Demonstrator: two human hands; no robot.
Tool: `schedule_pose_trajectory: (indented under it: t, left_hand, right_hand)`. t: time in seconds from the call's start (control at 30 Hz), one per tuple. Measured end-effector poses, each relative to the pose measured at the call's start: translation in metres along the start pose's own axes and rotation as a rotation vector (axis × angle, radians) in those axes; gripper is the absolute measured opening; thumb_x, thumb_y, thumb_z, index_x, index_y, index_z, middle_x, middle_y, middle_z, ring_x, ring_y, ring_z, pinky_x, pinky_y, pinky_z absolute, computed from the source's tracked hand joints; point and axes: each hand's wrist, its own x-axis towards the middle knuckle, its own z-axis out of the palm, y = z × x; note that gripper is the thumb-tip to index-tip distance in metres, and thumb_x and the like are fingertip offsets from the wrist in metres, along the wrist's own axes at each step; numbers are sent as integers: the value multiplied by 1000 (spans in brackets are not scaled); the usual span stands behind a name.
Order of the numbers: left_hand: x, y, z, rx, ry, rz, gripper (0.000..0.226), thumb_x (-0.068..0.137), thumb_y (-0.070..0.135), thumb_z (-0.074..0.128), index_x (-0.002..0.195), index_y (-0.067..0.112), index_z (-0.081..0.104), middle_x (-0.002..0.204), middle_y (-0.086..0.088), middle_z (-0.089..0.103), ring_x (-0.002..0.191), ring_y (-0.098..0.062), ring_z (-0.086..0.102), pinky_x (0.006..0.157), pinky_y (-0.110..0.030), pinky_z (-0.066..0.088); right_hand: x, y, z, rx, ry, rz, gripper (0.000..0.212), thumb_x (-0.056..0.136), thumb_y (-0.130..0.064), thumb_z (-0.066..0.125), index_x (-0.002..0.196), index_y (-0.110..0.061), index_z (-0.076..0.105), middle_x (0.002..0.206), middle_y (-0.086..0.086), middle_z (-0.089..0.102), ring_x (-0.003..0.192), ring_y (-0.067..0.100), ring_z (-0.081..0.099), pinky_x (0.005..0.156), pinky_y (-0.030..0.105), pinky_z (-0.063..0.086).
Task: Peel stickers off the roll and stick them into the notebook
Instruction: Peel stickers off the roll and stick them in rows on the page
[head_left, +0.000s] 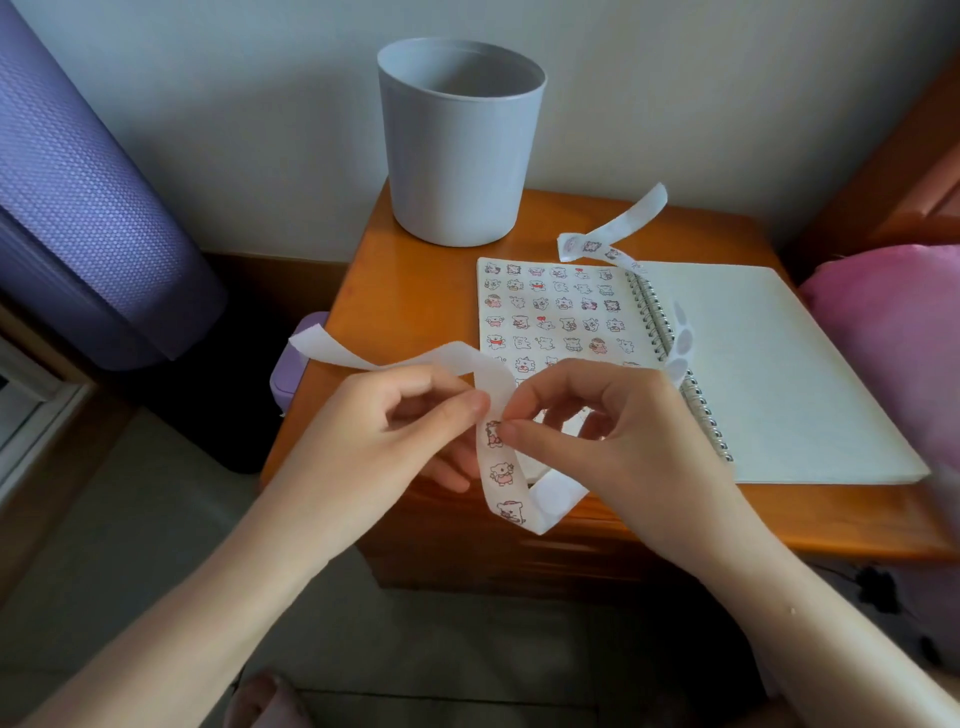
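— Where is the sticker strip?

— Lower centre of the frame: it loops between my hands, just in front of the open notebook on the nightstand.

— And your fingers?

— My left hand pinches the strip's backing between thumb and forefinger; my right hand, curled, nips a sticker on it with thumb and forefinger tips. The far end trails over the notebook's spiral.

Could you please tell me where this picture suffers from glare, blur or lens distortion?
Head view: pale glare on the nightstand beside the grey bin; head view: pink fabric smeared at the right edge; head view: left hand, right hand and sticker strip reasonably sharp.
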Motion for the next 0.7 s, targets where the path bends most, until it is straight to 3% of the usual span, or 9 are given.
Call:
schedule_pose_trajectory:
  t: [0.17, 0.33, 0.47, 0.7]
  left_hand:
    - [3, -3, 0, 20, 17, -50, 13, 85, 20, 60, 83, 12, 70, 67, 1, 72, 61, -13, 70, 57, -22, 58]
    - [5, -7, -3, 67, 54, -75, 12, 84, 22, 62, 87, 13, 70, 72, 3, 73, 63, -14, 71, 60, -26, 60]
    - [6, -10, -7, 125, 70, -83, 10, 85, 22, 63, 88, 16, 70, 74, 4, 74, 63, -15, 71, 59, -29, 60]
    - [6, -14, -8, 201, 65, -57, 10, 84, 22, 64, 87, 15, 70, 72, 2, 73, 61, -15, 71, 58, -30, 60]
  right_hand:
    - [1, 5, 2, -88, 17, -35, 5, 78, -34, 71, 77, -35, 67, 91, -21, 60, 86, 5, 53, 67, 16, 43]
    - [2, -3, -7, 59, -20, -18, 4, 79, -27, 70, 76, -29, 68, 83, -17, 68, 82, 5, 60, 61, 15, 47]
    - [10, 4, -19, 144, -16, 155, 4, 77, -21, 73, 77, -17, 71, 77, -9, 72, 74, 3, 65, 49, 9, 43]
    - [18, 16, -16, 72, -53, 281, 4, 76, -20, 75, 76, -16, 74, 77, -9, 74, 72, 2, 67, 62, 13, 51]
